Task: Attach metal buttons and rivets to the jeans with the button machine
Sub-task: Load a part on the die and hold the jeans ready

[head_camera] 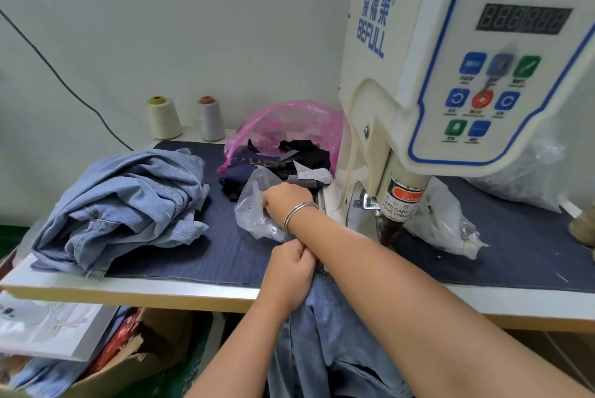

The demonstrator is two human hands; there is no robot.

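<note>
The white servo button machine (pixel 418 75) stands at the right of the table, its punch head (pixel 397 204) pointing down at the dark denim mat (pixel 225 252). A pair of blue jeans (pixel 328 333) hangs over the table's front edge. My left hand (pixel 291 269) pinches its top edge there. My right hand (pixel 283 201), with a metal bangle on the wrist, reaches across into a clear plastic bag (pixel 252 207) left of the machine. Its fingertips are hidden inside the bag, so what they hold cannot be seen.
A pile of light blue jeans (pixel 128 204) lies at the table's left. A pink bag of fabric scraps (pixel 289 127) and two thread cones (pixel 163 117) stand at the back. Another clear bag (pixel 444 220) lies right of the punch. A cardboard box (pixel 145 349) sits under the table.
</note>
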